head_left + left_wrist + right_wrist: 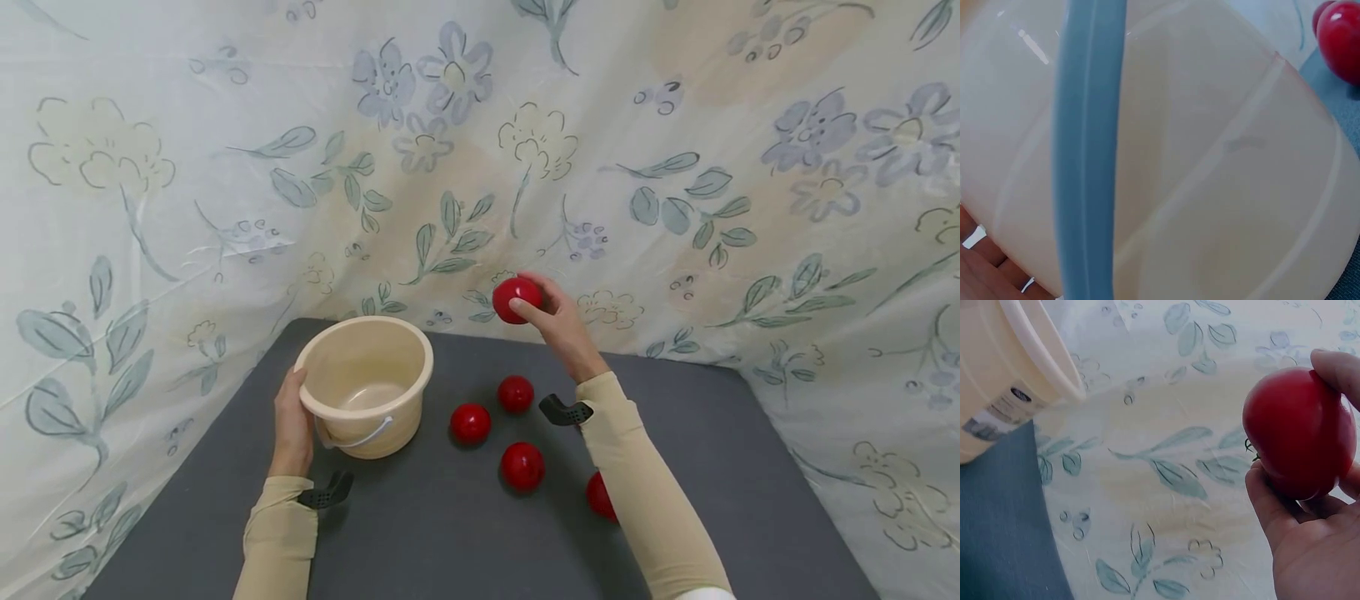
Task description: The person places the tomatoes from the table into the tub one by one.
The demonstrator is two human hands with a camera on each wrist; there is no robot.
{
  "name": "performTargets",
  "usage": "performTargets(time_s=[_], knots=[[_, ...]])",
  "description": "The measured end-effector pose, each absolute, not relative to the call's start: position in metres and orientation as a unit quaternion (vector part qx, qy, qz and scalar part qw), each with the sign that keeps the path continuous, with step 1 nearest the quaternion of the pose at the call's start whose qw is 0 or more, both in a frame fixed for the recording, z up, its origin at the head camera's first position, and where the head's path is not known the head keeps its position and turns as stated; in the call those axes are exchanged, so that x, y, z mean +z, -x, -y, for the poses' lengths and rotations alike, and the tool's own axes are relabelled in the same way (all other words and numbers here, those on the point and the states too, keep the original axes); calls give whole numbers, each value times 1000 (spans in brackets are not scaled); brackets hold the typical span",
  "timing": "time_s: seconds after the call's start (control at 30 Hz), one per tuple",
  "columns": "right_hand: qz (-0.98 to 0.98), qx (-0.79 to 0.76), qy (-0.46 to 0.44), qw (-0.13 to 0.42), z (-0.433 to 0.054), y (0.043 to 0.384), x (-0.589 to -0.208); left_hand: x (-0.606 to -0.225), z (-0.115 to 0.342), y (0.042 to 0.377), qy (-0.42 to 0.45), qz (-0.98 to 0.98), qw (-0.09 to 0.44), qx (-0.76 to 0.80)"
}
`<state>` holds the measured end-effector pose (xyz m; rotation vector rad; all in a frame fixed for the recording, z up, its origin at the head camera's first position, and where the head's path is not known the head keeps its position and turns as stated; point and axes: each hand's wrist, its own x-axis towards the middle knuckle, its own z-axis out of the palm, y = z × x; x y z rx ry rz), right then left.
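Observation:
My right hand holds a glossy red tomato in the air, fingers and thumb around it. The right wrist view shows this tomato close up, with a bit of green at its edge. At the left, a cream bucket stands upright on the dark table, its inside bare and its white handle hanging down in front. My left hand holds the bucket's left side, near the rim. In the left wrist view its fingers pass behind the bucket wall, tips hidden.
Several more tomatoes lie on the dark table right of the bucket, one nearer me and another partly hidden by my right sleeve. A flower-patterned curtain hangs behind and along both sides.

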<state>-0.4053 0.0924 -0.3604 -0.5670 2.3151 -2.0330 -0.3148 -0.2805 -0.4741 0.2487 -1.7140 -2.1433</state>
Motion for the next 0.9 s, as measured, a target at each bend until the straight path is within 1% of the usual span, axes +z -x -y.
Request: performTargets(time_s=[0.4, 0.9], knots=[[-714, -663, 222, 27, -50, 405, -358, -472, 280, 314, -99, 611, 191, -762], [-703, -667, 231, 83, 0, 407, -370, -475, 281, 315, -97, 622, 194, -752]])
